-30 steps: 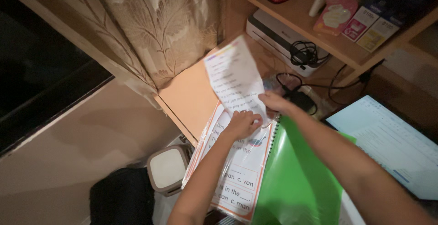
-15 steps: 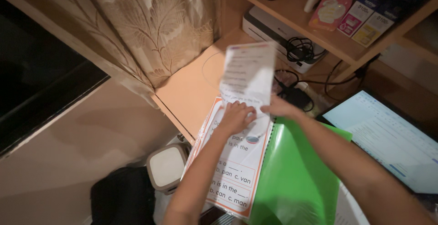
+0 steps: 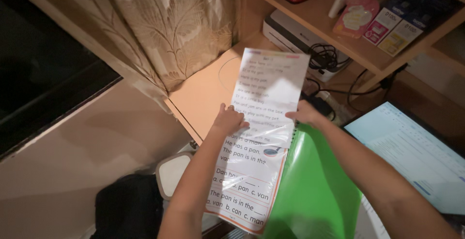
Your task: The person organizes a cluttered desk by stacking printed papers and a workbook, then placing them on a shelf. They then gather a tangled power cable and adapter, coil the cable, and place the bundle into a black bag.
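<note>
A green spiral-bound folder (image 3: 315,190) lies open on the wooden desk (image 3: 203,96), showing an orange-bordered printed worksheet (image 3: 247,185) in a clear sleeve. Above it stands a second white printed sheet (image 3: 269,91) in glossy plastic, tilted up from the binding. My left hand (image 3: 228,121) rests on the sheet's lower left edge, fingers curled on it. My right hand (image 3: 304,113) pinches the sheet's lower right edge near the spiral.
A lit laptop screen (image 3: 416,154) sits at the right. A white printer (image 3: 295,35) with black cables (image 3: 322,55) stands under a shelf (image 3: 339,26) holding boxes and a red item. A patterned curtain (image 3: 164,26) hangs left; a small bin (image 3: 172,173) stands below the desk.
The loose sheet has swung from curled and blurred to spread flat and upright. My left hand slid left from the worksheet's middle to the sheet's left edge.
</note>
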